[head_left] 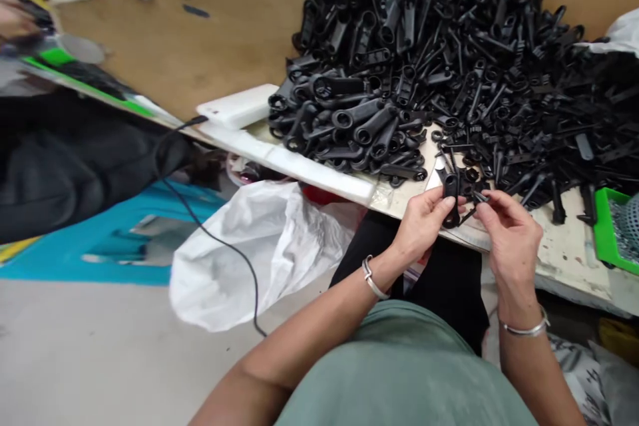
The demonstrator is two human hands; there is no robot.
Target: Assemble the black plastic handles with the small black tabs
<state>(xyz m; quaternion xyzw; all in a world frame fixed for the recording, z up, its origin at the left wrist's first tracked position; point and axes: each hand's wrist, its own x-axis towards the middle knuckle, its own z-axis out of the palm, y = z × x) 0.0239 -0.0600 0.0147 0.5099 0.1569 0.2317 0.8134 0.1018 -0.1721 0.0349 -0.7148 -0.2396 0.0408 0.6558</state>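
My left hand (424,218) is closed around a black plastic arm-shaped part (451,196), held upright at the table's front edge. Just to its right, my right hand (512,226) pinches a small dark part (480,198) between thumb and fingers; its exact kind is too small to make out. The two hands are a short way apart. Behind them rises a large heap of black plastic parts (419,33), many long with a ring at one end. Several smaller black pieces (470,174) lie right beyond my fingers.
At the right edge stands a green tray (606,226) with small metal pieces in it. A white box (239,106) with a black cable (219,229) sits left of the heap. Below hangs a white plastic bag (259,253). Cardboard (210,33) walls the table's back.
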